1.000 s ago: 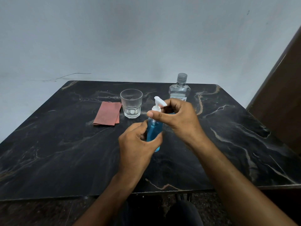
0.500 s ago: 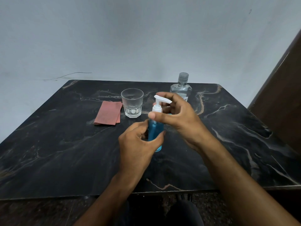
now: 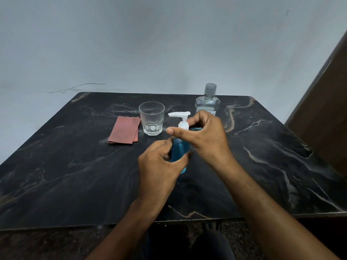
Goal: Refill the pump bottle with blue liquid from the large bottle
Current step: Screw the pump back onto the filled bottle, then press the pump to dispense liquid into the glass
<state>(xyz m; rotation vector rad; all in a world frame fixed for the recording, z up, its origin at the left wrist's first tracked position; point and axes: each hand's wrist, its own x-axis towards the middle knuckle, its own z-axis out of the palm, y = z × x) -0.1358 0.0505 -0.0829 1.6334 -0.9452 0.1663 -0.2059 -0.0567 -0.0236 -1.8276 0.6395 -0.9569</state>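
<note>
A small pump bottle (image 3: 179, 149) full of blue liquid stands upright near the middle of the black marble table (image 3: 65, 175). My left hand (image 3: 159, 166) wraps its lower body. My right hand (image 3: 202, 134) pinches the white collar under the pump head (image 3: 179, 114), whose nozzle points left. Behind my right hand stands the large clear bottle (image 3: 207, 103) with a grey cap on; its lower half is hidden.
An empty faceted glass (image 3: 151, 118) stands just behind and left of the pump bottle. A folded reddish cloth (image 3: 124, 132) lies to the glass's left. A dark wooden panel (image 3: 323, 109) rises at the right edge.
The pump head has turned: its nozzle pointed right, toward my right hand, and now points left. My right fingers have shifted around the collar. My left hand has kept its grip on the bottle.
</note>
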